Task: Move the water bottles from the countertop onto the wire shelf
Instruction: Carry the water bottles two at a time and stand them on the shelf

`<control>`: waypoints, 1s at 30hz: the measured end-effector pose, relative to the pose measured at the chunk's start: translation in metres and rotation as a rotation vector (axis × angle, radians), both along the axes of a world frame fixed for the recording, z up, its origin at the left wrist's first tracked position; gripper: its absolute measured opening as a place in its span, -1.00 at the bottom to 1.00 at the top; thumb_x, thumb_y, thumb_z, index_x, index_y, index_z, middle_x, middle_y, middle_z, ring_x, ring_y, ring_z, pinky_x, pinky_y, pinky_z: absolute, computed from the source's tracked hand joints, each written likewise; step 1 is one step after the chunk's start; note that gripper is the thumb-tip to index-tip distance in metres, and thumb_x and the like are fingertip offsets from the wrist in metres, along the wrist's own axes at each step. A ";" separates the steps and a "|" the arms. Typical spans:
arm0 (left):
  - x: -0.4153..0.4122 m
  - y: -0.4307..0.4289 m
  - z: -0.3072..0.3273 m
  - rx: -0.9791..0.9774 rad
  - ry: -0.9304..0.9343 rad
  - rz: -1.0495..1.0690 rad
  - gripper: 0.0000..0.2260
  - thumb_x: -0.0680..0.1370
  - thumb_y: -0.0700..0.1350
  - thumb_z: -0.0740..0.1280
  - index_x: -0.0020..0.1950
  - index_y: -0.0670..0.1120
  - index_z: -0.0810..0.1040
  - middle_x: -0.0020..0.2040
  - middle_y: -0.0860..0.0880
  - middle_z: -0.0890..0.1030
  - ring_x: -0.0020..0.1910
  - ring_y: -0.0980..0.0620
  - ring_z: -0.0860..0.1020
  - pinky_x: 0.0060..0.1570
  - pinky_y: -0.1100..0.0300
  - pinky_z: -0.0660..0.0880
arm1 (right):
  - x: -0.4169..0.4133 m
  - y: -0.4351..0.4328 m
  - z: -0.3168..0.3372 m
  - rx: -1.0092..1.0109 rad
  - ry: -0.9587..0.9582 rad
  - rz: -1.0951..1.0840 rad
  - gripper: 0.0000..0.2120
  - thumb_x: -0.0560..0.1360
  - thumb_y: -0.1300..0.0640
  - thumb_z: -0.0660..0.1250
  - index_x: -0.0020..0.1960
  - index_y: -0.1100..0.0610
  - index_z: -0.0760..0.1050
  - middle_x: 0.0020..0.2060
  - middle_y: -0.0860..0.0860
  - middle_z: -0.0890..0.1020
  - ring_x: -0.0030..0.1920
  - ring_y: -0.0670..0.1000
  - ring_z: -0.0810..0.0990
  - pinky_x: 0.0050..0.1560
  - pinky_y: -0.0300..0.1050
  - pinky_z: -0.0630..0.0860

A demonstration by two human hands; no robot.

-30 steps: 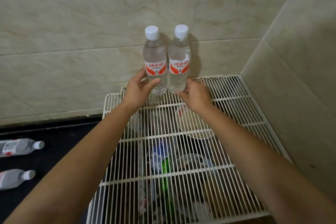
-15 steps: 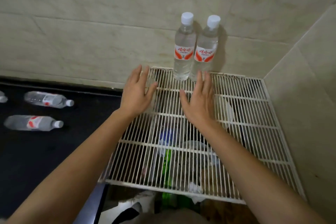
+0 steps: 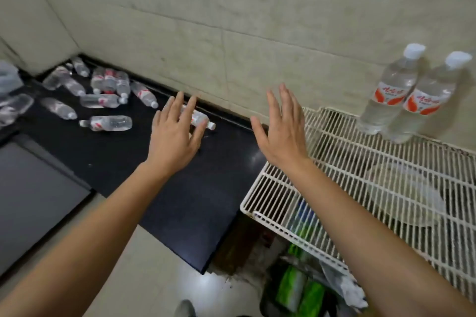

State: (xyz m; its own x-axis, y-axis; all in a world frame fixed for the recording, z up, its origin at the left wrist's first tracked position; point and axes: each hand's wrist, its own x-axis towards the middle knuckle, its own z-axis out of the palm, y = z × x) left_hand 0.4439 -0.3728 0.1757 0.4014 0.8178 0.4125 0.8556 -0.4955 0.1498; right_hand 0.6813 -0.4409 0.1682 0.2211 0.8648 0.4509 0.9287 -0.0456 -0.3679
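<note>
Two clear water bottles point(image 3: 386, 92) point(image 3: 422, 108) with white caps and red-orange labels stand upright, side by side, at the back of the white wire shelf point(image 3: 334, 162) against the tiled wall. Several more bottles lie on their sides on the black countertop point(image 3: 108, 152) at the left. My left hand point(image 3: 175, 134) hovers open, fingers spread, over one lying bottle point(image 3: 199, 119) near the wall and partly hides it. My right hand point(image 3: 280, 128) is open and empty above the shelf's left edge.
A cluster of lying bottles point(image 3: 105, 100) fills the far left corner of the counter. A grey panel point(image 3: 33, 193) sits at the left. Under the shelf are green packets point(image 3: 298, 283) and a pale bowl point(image 3: 407, 195). The tiled floor shows below.
Both hands let go of the two upright bottles and moved left off the shelf. My view swung left, bringing the counter's lying bottles into sight; the left hand now reaches over one.
</note>
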 end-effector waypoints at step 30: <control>-0.383 0.235 -0.141 -0.523 0.202 0.067 -0.42 0.65 0.19 0.15 0.62 -0.02 0.19 0.64 -0.13 0.13 0.60 -0.13 0.14 0.52 -0.13 0.20 | -0.334 0.246 -0.155 -0.755 -0.042 -0.023 -0.41 0.61 -0.06 0.27 0.54 0.14 0.21 0.46 0.17 0.35 0.43 0.20 0.39 0.38 0.12 0.37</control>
